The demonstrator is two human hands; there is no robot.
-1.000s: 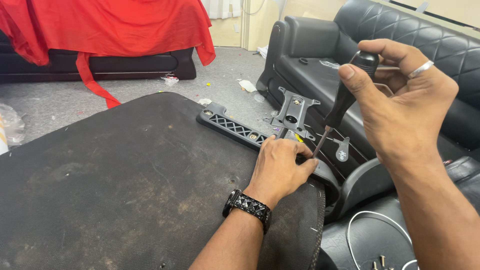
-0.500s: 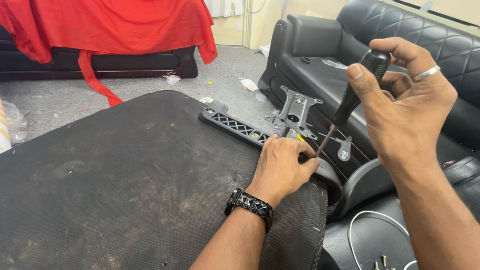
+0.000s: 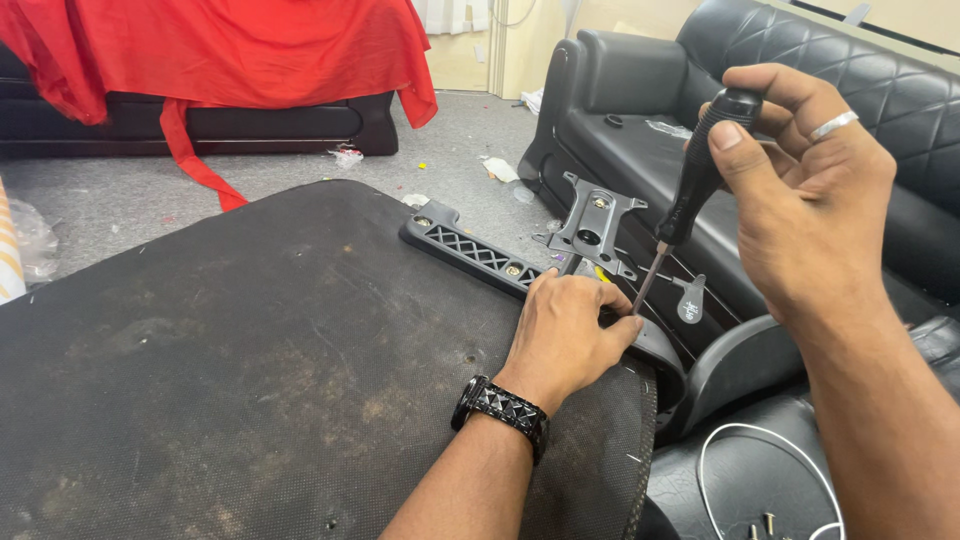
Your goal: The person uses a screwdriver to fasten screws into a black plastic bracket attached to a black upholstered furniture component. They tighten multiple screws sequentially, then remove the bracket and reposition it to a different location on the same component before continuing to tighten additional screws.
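Note:
My right hand (image 3: 800, 200) grips the black handle of a screwdriver (image 3: 700, 170), held tilted with its tip pointing down at my left hand's fingertips. My left hand (image 3: 565, 335), a black studded watch on its wrist, rests on the far right edge of a large black fabric-covered panel (image 3: 250, 370), fingers pinched around the screwdriver's tip; whatever is between them is hidden. A black plastic lattice bracket (image 3: 470, 250) is fixed along that edge. Just beyond it a grey metal mounting plate (image 3: 590, 225) sticks up.
A black quilted leather sofa (image 3: 640, 110) stands at the right. A red cloth (image 3: 230, 50) covers a dark couch at the back. Scraps litter the grey carpet (image 3: 300, 170). A white cable (image 3: 740, 470) and loose screws (image 3: 765, 525) lie at lower right.
My right hand has shifted slightly on the screwdriver handle and the shaft has stayed angled toward my left fingertips. My left hand has kept its place on the panel edge.

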